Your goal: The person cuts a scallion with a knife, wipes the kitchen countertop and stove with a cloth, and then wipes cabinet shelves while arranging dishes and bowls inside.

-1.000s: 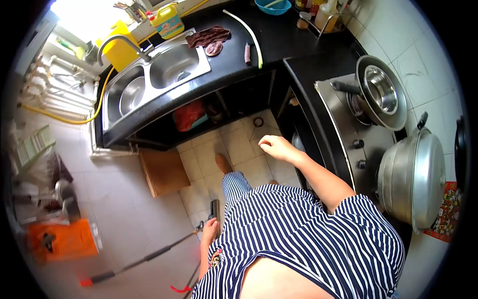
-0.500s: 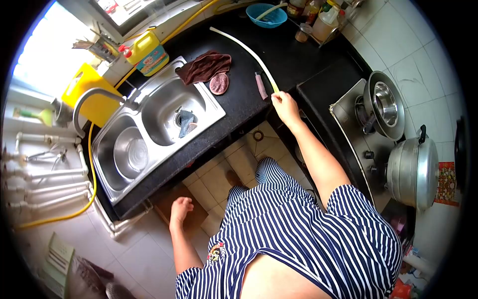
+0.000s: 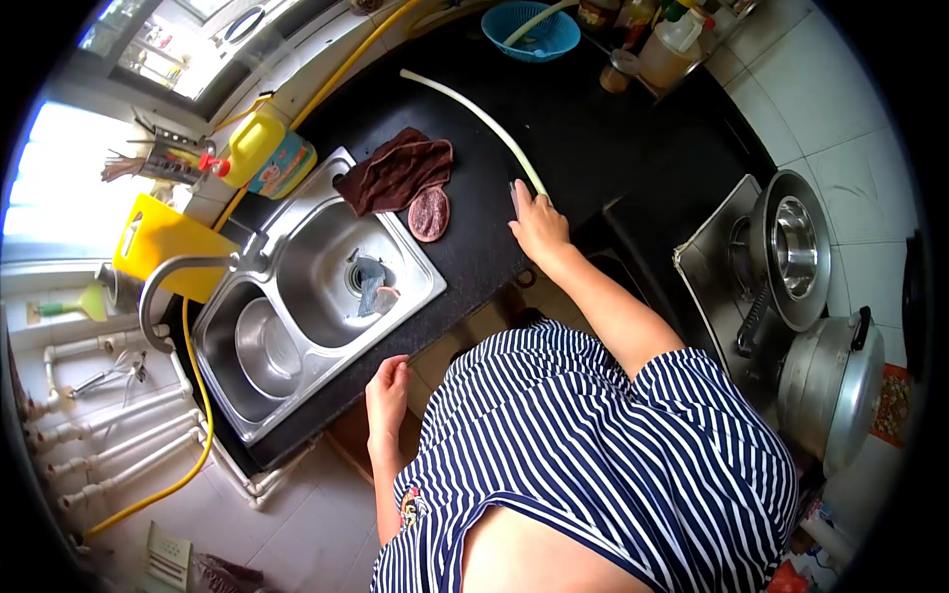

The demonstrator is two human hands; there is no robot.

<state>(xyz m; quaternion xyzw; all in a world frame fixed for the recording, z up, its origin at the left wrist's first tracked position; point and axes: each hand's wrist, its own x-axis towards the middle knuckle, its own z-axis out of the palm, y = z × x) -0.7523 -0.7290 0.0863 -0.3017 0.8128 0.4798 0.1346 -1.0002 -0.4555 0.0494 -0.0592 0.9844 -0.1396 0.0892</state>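
My right hand (image 3: pixel 542 232) is over the black counter, thumb and index finger apart beside a slim pinkish tool (image 3: pixel 515 200). Whether it touches the tool is unclear. A long, curved, pale green-white stalk (image 3: pixel 484 117) lies across the counter, its near end partly hidden by my right fingers. My left hand (image 3: pixel 388 400) hangs in front of the counter's edge, close to the sink, with fingers curled together and nothing visible in them.
A double steel sink (image 3: pixel 326 326) is at the left, under a grey tap (image 3: pixel 183 265). A brown cloth (image 3: pixel 400 173) and a pink round pad (image 3: pixel 429 213) lie beside it. A blue basket (image 3: pixel 554 44) stands at the back. To the right is a stove with a pan (image 3: pixel 759 306) and pot (image 3: pixel 820 395).
My right hand has shifted left from the stalk's near end to the pinkish tool, its fingers more spread. My left hand has moved up and right, nearer the counter. The view has tilted slightly.
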